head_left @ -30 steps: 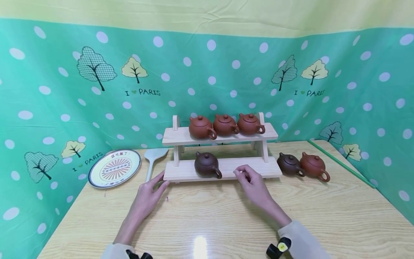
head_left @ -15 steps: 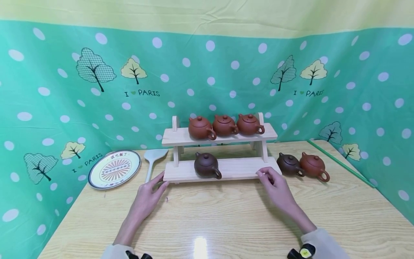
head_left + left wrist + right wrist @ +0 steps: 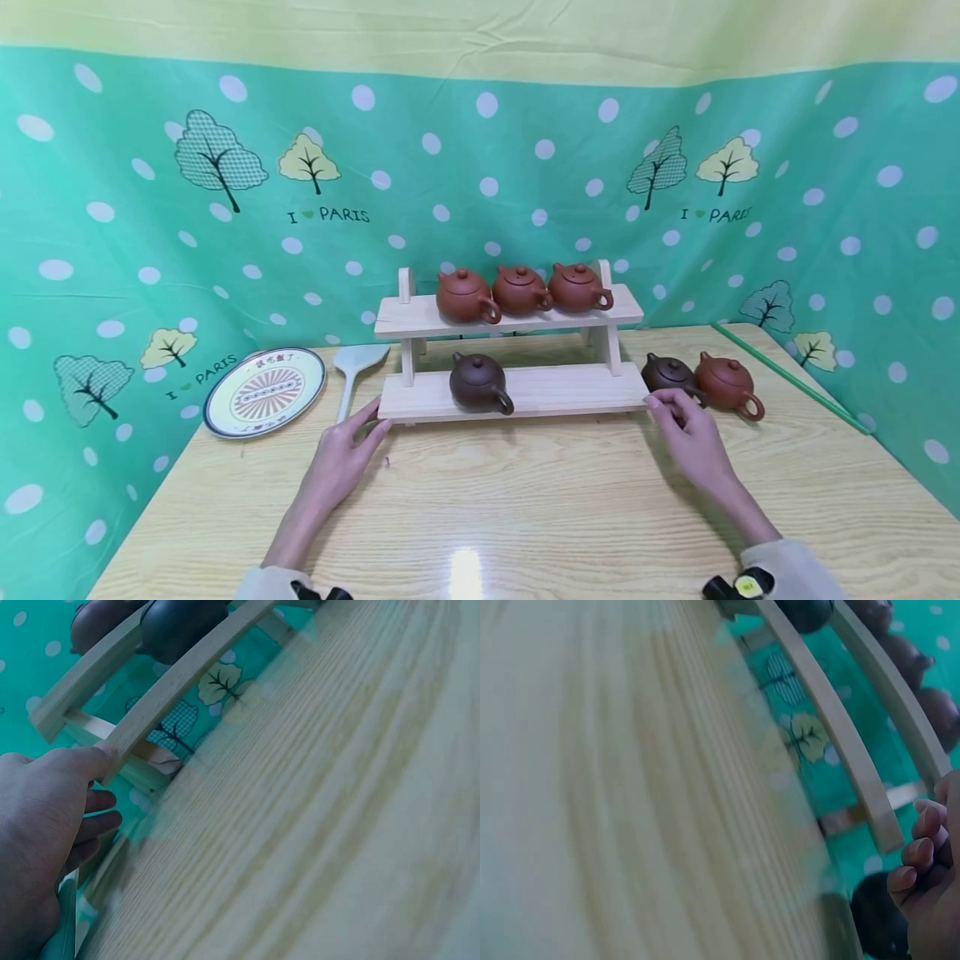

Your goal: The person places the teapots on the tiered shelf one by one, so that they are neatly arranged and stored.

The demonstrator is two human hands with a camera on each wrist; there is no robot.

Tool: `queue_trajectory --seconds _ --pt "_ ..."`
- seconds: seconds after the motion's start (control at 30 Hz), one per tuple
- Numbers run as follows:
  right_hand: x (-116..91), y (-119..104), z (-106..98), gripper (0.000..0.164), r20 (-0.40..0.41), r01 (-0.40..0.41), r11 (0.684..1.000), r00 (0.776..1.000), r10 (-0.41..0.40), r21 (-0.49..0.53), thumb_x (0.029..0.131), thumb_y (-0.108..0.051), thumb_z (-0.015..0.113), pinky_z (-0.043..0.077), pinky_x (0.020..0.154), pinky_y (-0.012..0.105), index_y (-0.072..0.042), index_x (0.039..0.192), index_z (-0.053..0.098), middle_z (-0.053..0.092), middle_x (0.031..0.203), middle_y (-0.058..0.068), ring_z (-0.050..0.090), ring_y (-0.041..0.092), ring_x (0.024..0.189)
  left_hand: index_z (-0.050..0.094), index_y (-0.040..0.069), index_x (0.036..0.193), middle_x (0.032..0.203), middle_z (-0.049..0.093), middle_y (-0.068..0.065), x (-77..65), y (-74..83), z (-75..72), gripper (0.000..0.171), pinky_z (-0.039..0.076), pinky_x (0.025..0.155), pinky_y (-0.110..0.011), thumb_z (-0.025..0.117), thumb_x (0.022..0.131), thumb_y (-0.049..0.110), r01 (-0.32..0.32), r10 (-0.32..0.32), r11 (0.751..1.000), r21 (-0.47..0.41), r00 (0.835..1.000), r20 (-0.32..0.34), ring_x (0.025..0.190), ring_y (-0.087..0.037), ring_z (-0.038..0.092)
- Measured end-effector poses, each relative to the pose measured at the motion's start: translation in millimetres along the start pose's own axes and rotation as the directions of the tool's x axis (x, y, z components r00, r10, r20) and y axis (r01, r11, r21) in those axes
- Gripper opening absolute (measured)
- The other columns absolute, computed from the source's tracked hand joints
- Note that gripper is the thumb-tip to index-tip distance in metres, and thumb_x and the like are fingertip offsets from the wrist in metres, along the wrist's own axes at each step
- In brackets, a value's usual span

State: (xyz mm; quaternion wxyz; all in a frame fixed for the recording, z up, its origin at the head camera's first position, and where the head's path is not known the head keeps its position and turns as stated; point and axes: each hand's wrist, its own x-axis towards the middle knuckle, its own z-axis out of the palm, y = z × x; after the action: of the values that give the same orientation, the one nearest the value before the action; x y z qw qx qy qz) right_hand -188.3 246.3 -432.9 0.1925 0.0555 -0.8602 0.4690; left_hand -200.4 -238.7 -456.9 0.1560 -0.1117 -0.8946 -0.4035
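Note:
A two-tier wooden display stand (image 3: 570, 389) stands mid-table. Its upper tier carries several reddish-brown teapots in a row, the left one a teapot (image 3: 463, 296) with its handle to the right. One dark brown teapot (image 3: 478, 383) sits on the lower tier, left of centre. My left hand (image 3: 341, 458) holds the lower board's left end, its thumb on the front corner in the left wrist view. My right hand (image 3: 693, 442), fingers loosely curled, is at the lower board's right front corner, holding nothing; contact is unclear. Behind it stands a dark teapot (image 3: 667, 375), partly covered by the fingers.
Right of the dark teapot is a reddish-brown teapot (image 3: 726, 383). A green stick (image 3: 795, 379) lies along the right table edge. At the left are a patterned plate (image 3: 266, 393) and a pale spatula (image 3: 352, 367). A green dotted curtain (image 3: 480, 183) hangs behind.
My right hand has moved right along the front of the lower board, from near its middle to its right corner. My left hand, the stand and the teapots stay put.

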Motion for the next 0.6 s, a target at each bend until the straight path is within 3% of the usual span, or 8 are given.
queue_trajectory --seconds 0.33,0.6 --pt "1 22 -26 0.022 -0.078 0.001 0.999 0.997 -0.004 -0.041 0.109 -0.019 0.055 0.036 0.053 0.028 0.001 0.112 0.066 0.050 0.071 0.000 0.043 0.010 0.062 0.055 0.002 0.147 0.131 0.068 -0.019 -0.1 -0.5 -1.1 0.055 0.041 0.110 -0.058 0.069 0.102 0.031 0.007 -0.007 1.000 -0.003 1.000 0.006 0.128 -0.041 0.058" --pt "7 34 -41 0.030 -0.131 -0.060 0.996 0.990 0.050 -0.073 0.110 -0.024 0.055 0.038 0.056 0.023 0.004 0.114 0.064 0.062 0.079 0.015 0.047 0.008 0.066 0.055 0.002 0.147 0.130 0.068 -0.019 0.3 -0.2 -0.7 0.054 0.041 0.111 -0.058 0.069 0.102 0.030 0.010 -0.010 1.000 -0.005 1.000 0.006 0.128 -0.040 0.058"
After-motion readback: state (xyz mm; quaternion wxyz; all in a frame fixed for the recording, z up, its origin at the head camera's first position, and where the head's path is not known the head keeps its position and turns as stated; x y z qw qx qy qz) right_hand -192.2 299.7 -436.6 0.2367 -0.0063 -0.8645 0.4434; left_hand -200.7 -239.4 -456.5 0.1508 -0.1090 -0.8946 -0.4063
